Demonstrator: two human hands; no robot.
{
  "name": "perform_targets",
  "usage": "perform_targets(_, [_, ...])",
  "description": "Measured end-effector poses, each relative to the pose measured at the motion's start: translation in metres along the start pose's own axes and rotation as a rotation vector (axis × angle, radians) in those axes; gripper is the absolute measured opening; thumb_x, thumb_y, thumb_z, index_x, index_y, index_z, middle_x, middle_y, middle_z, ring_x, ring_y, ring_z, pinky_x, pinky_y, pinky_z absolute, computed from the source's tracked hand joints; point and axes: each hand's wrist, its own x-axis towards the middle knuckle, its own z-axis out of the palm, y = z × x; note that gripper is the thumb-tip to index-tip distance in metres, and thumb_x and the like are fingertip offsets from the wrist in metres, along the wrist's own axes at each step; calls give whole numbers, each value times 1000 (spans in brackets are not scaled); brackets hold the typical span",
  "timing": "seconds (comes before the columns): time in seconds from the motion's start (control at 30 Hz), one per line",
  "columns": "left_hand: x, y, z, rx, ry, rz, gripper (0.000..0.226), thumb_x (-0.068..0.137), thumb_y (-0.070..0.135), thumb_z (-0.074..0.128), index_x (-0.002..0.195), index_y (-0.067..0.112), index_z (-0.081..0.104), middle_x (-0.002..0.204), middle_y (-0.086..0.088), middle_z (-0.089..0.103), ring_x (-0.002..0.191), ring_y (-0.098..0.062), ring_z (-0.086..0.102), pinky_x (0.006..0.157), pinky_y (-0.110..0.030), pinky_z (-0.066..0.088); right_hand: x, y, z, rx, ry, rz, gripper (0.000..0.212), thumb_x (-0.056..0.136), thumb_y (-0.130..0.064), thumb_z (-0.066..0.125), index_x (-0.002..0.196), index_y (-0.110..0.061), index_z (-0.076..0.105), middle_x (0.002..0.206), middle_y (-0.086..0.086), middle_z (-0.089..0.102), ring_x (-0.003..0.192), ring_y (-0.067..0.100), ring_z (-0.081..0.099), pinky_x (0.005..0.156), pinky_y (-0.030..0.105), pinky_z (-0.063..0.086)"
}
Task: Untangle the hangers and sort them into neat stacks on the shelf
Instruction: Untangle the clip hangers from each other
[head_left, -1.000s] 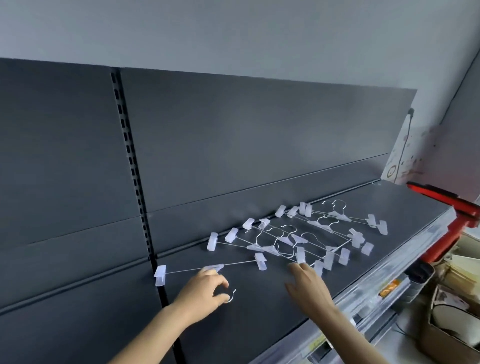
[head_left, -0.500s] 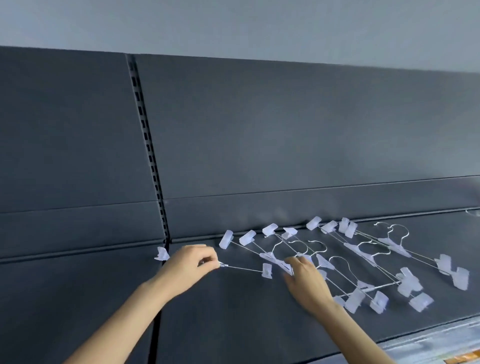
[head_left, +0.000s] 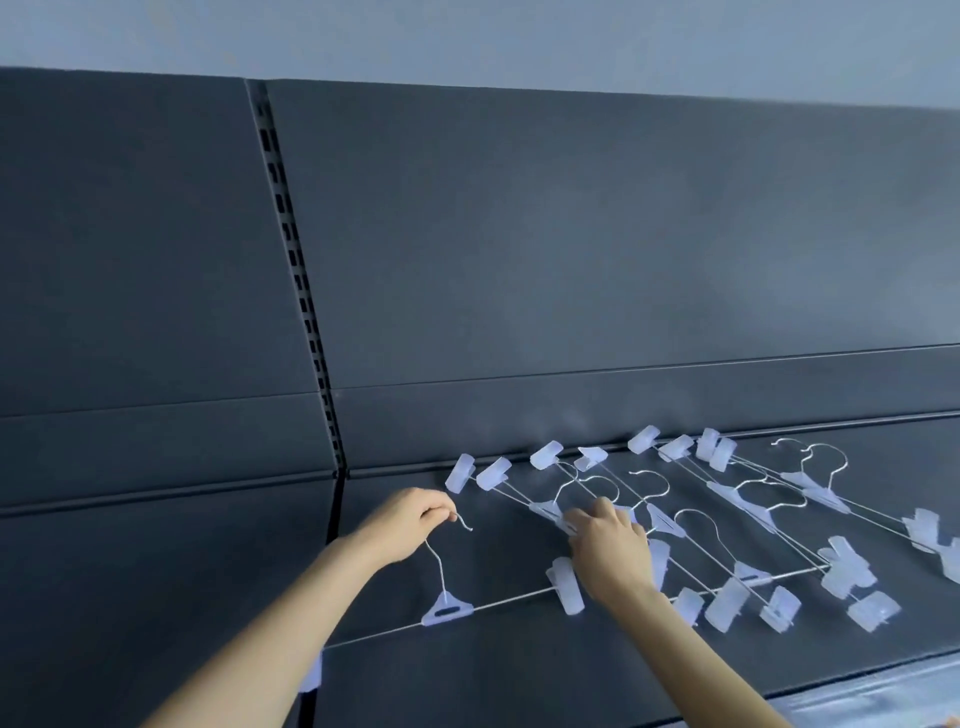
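Tangled clear clip hangers (head_left: 727, 525) on shelf (head_left: 519, 675)

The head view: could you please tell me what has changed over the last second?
The left hand turned its clear-clipped wire hanger round, bar now nearest the person, and pinches its hook. The right hand reached into the tangled pile of hangers. That pile stayed on the dark shelf.

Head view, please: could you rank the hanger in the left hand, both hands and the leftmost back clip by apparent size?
1. Hanger, its bar widest.
2. Left hand and right hand: too alike to rank.
3. Leftmost back clip, smallest.
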Motion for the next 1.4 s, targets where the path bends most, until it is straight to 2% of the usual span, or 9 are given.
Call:
perform_targets(0.1, [2, -5, -5, 48, -23, 8, 27, 92, 19, 42, 82, 26, 66, 91, -1, 67, 83, -19, 58, 77, -33, 45, -3, 2, 5, 161, -29, -99, 26, 85, -6, 46, 104, -13, 63, 99, -2, 42, 96, 25, 53, 69, 29, 42])
perform_targets(0.3, [0, -1, 4, 213, 58, 68, 17, 91, 30, 46, 96, 28, 62, 80, 9, 48, 92, -14, 49, 77, -29, 42, -27, 17, 5, 321, 109, -181, 38, 89, -8, 49, 126, -12, 52, 128, -1, 49, 108, 24, 55, 85, 28, 43])
perform_targets(0.47, [1, 16, 22, 211, 239, 194, 35, 78, 36, 35, 92, 17, 61, 90, 3, 56, 90, -19, 50, 76, -28, 39, -35, 55, -12, 293, 290, -1, 26, 84, 1, 52, 106, -4, 65, 112, 12, 62, 95, 35, 60, 78, 34, 45])
perform_targets(0.7, [18, 88, 68, 243, 271, 360, 32, 90, 16, 36, 102, 12, 65, 107, -1, 63, 107, -20, 50, 92, -30, 36, -10, 95, -28, 43, 53, 196, 20, 89, -15, 39, 68, -17, 39, 85, 0, 50, 90, 30, 52, 72, 30, 28])
perform_targets(0.83, [40, 116, 84, 426, 193, 161, 25, 92, 21, 42, 92, 7, 63, 104, -9, 64, 103, -27, 53, 83, -33, 39, 2, 87, -28, 97, -21, 155, 10, 87, -13, 40, 87, -14, 50, 84, 3, 54, 98, 31, 55, 75, 30, 31])
perform_targets(1.0, [57, 120, 92, 340, 59, -10, 20, 88, 23, 50, 83, 10, 64, 96, -12, 68, 100, -30, 56, 81, -33, 39, 13, 87, -31, 362, -67, 178, 37, 88, -9, 43, 121, -21, 55, 116, 8, 63, 106, 29, 57, 86, 32, 45])
perform_targets(1.17, [60, 120, 88, 246, 72, -57, 31, 82, 6, 41, 54, 16, 50, 61, 1, 57, 122, -19, 47, 87, -24, 33, 17, 103, -46, 473, -25, 173, 24, 86, -15, 54, 106, -23, 64, 85, 2, 66, 77, 21, 59, 71, 28, 44])
perform_targets(1.3, [60, 119, 79, 153, 88, -48, 26, 84, 9, 42, 63, 16, 54, 57, 4, 54, 134, -14, 32, 79, -26, 27, 21, 113, -59, 585, 70, 179, 26, 84, -4, 49, 103, -15, 64, 65, -2, 60, 60, 17, 48, 58, 26, 39])
perform_targets(1.4, [58, 121, 73, 39, 45, -20, 28, 85, 9, 42, 60, 18, 48, 57, 11, 53, 117, -14, 49, 80, -30, 44, 22, 114, -69, 683, 132, 186, 31, 86, -3, 48, 112, -16, 60, 64, 4, 51, 59, 18, 43, 54, 24, 35])
